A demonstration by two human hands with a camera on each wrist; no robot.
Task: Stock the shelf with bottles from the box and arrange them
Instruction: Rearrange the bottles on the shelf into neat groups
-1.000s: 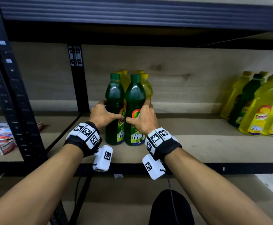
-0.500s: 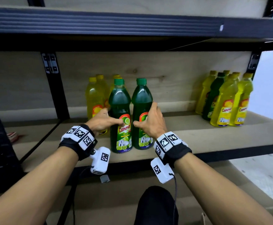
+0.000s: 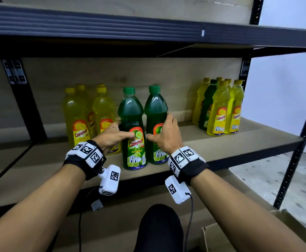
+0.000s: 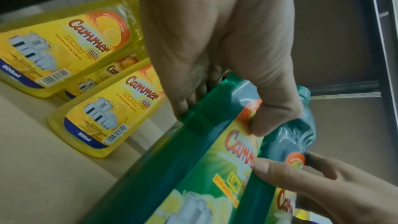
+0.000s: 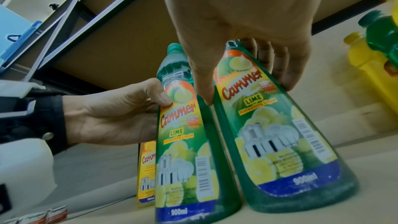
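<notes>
Two green lime bottles stand side by side near the front of the wooden shelf [image 3: 243, 142]. My left hand [image 3: 117, 135] grips the left green bottle [image 3: 131, 113], thumb on its label and fingers behind it. My right hand [image 3: 164, 132] grips the right green bottle [image 3: 155, 108], thumb on its left side and fingers round its right. The right wrist view shows both bottles' bases on the board, with the right green bottle [image 5: 277, 134] under my right hand [image 5: 237, 23]. In the left wrist view my left hand's thumb [image 4: 271, 108] presses the left green bottle [image 4: 193, 159].
Several yellow lemon bottles [image 3: 76, 117] stand just left of the green pair. At the shelf's right end is a cluster of yellow bottles [image 3: 219, 113] with one green among them. An open cardboard box [image 3: 243, 237] lies on the floor at lower right. Black uprights frame the bay.
Both green bottles have slid right along the shelf, from in front of the yellow ones to beside them. Both hands kept their hold, and my view turned right.
</notes>
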